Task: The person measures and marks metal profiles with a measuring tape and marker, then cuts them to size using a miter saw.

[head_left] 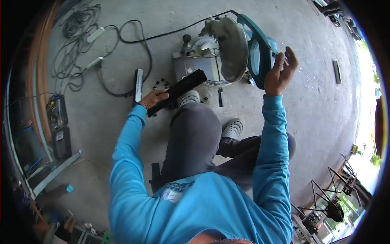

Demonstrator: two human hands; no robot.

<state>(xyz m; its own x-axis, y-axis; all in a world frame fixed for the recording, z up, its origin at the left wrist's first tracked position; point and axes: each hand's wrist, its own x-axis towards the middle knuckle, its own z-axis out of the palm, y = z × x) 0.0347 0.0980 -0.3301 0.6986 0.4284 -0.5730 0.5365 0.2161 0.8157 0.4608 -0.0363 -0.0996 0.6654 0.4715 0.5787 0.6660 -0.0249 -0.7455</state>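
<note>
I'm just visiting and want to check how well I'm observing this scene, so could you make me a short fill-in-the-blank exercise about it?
The left hand holds a long bar whose colour is ____.
At the right hand is the power saw, which stands on the ____.
The long sleeves are coloured ____.
Pale shoes are on the person's ____.

Missing words, in order: black; floor; blue; feet.
</note>
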